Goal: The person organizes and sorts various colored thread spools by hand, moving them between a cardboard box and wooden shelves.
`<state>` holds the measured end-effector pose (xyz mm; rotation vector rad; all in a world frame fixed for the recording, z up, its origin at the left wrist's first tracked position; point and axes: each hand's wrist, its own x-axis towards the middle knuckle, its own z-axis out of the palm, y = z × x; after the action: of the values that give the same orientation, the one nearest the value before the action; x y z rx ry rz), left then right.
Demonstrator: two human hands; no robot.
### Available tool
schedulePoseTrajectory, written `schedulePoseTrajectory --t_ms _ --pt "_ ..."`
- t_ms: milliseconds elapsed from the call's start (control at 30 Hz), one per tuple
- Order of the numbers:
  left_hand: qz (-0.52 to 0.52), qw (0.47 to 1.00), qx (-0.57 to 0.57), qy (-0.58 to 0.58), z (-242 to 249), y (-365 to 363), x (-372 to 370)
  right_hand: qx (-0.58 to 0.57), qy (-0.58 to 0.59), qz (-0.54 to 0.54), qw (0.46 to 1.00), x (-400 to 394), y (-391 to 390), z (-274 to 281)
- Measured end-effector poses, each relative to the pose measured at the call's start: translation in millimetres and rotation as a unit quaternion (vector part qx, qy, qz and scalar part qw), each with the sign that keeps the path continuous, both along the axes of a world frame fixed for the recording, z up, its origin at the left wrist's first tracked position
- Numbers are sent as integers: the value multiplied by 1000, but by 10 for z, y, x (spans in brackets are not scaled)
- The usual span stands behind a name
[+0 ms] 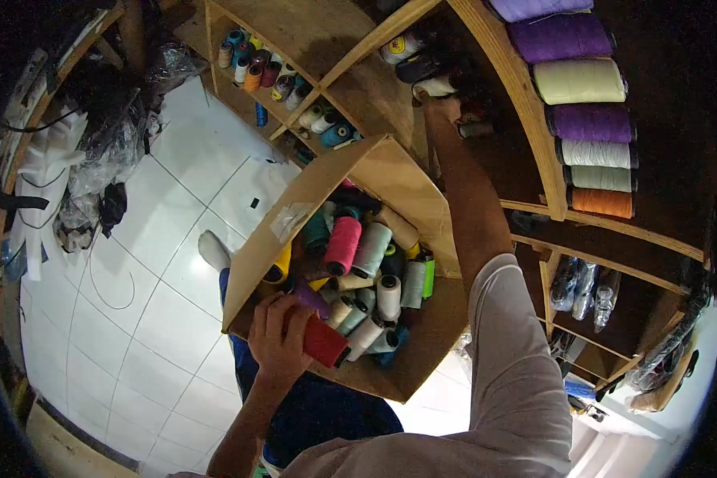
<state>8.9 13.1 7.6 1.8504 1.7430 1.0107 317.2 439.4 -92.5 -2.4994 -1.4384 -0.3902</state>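
Note:
My left hand [281, 338] is at the near side of a cardboard box [299, 211], its fingers curled against a red thread spool [324, 341] by the rim. Part of its grip is hidden, and a purple spool [311, 299] lies just beyond the fingers. Inside the box, thread spools are heaped, among them a pink spool [343, 245], a grey-green spool [372, 249] and a bright green one [429, 276]. My right arm reaches into a dim shelf compartment, where my right hand [444, 107] is closed around a white thread spool [436, 86] beside darker spools.
Wooden shelving [526, 103] curves around the top and right, with a row of purple, cream, grey and orange spools. Small spools [267, 72] stand in a compartment at upper left. Plastic bags [95, 175] hang at left above the white tiled floor [151, 303].

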Motion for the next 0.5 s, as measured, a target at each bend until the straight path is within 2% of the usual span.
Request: schedulePoseTrajectory --t_ms 67,100,133,200,233,300,400,500 --pt "13 1000 -4 -7 -18 -17 20 -68 176 -116 975 -101 -20 151" --pt "14 1000 -5 -5 -8 -14 22 -69 178 -115 975 -58 -21 227" --pt "12 1000 -13 11 8 -4 22 -137 270 -91 949 142 36 261" --pt "10 999 -21 34 42 -3 13 -202 364 -65 907 213 112 128" --pt "9 999 -24 38 38 -6 14 -152 293 -79 940 172 150 8" --pt "8 999 -17 39 27 0 24 -99 227 -94 964 221 174 -130" --pt "3 999 -27 32 63 12 12 -149 292 -18 945 342 171 -145" --pt "13 999 -16 38 32 42 23 -161 294 30 942 329 127 -188"
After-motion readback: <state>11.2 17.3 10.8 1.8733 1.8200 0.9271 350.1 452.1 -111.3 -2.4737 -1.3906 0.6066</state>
